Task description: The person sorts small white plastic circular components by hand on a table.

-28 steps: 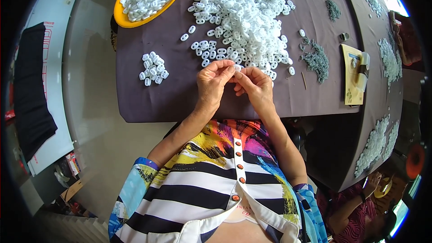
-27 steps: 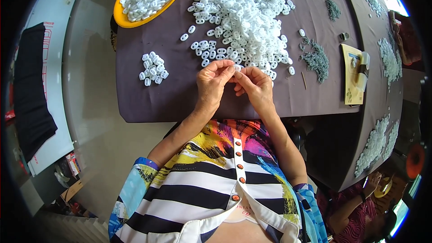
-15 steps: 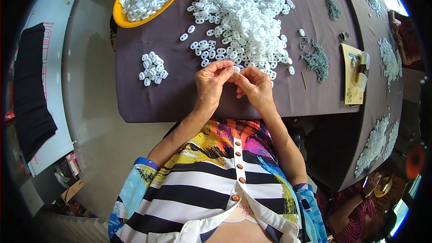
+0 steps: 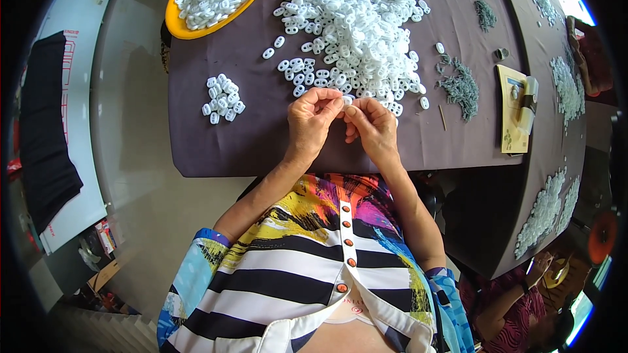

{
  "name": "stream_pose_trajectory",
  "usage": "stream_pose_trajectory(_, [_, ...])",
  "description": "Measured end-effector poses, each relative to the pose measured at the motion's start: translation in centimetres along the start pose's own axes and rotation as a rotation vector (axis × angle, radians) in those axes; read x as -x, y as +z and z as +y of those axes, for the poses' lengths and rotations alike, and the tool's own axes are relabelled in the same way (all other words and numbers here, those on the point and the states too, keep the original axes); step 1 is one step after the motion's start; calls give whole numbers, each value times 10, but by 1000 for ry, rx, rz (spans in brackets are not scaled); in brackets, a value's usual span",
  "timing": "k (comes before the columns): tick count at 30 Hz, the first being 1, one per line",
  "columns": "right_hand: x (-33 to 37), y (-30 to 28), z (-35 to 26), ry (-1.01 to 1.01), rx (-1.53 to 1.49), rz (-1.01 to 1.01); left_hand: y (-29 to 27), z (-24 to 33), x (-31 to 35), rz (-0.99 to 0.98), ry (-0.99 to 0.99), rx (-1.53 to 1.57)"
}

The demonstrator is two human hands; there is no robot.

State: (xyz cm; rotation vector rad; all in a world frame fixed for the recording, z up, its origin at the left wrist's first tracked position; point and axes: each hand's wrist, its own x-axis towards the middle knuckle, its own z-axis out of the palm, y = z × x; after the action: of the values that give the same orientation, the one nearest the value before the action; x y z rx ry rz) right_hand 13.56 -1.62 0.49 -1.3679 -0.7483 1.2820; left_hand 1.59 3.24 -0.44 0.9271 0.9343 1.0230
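Note:
My left hand [image 4: 308,125] and my right hand [image 4: 375,132] meet in front of me, just above the near edge of a large heap of white two-hole cord locks [image 4: 356,19]. Between both sets of pinched fingertips is one small white cord lock [image 4: 347,100], partly covered by the thumbs and fingers. Whether a spring is in it is too small to see. Off to the left lies a small separate pile of white cord locks [image 4: 223,98]. Right of the big heap is a tangle of tiny grey springs [image 4: 460,89].
A yellow bowl [image 4: 172,21] full of white pieces stands at the far left of the dark tablecloth [image 4: 248,147]. A thin stick [image 4: 443,117] and a yellow booklet [image 4: 512,124] lie to the right. Another person's arm [image 4: 504,310] shows at lower right, beside more white piles [image 4: 543,212].
Both hands stay pinched together at nearly the same spot, shifted very slightly to the right. More of the white cord lock shows between the fingertips now.

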Motion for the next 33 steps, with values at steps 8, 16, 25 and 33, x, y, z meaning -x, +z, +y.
stream_pose_trajectory(8, [-2,0,2,23,-106,25,2,2,0,16,-34,28])
stream_pose_trajectory(16, [-3,0,2,-15,-249,-16,-2,-3,-2,9,-50,38])
stream_pose_trajectory(25, [-3,3,8,-80,-228,51,4,5,0,15,-56,18])
stream_pose_trajectory(33, [-5,0,12,-204,-86,-40,2,-3,-2,19,-24,-47])
